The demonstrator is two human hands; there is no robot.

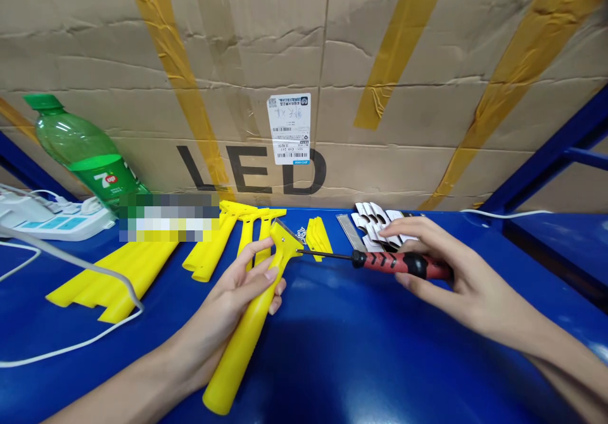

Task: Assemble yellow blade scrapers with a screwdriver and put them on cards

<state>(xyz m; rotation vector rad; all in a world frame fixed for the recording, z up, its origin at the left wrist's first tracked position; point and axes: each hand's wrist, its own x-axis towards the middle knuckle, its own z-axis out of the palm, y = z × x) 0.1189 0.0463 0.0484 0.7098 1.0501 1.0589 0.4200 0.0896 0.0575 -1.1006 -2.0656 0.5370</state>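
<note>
My left hand is wrapped round a yellow scraper, its head up and its handle slanting down toward me. A metal blade edge shows at the top of the head. In my right hand lies a red and black screwdriver, its thumb and fingers loosely about the grip. The dark shaft points left, and its tip meets the side of the scraper head. Just behind are small yellow plates and a little heap of screws. Near my right fingers sit several white-wrapped blades and a bare metal blade.
More yellow scraper handles lie at the left on the blue surface. A green bottle leans by a power strip, whose white cable loops forward. A large cardboard box stands behind; blue metal posts flank it.
</note>
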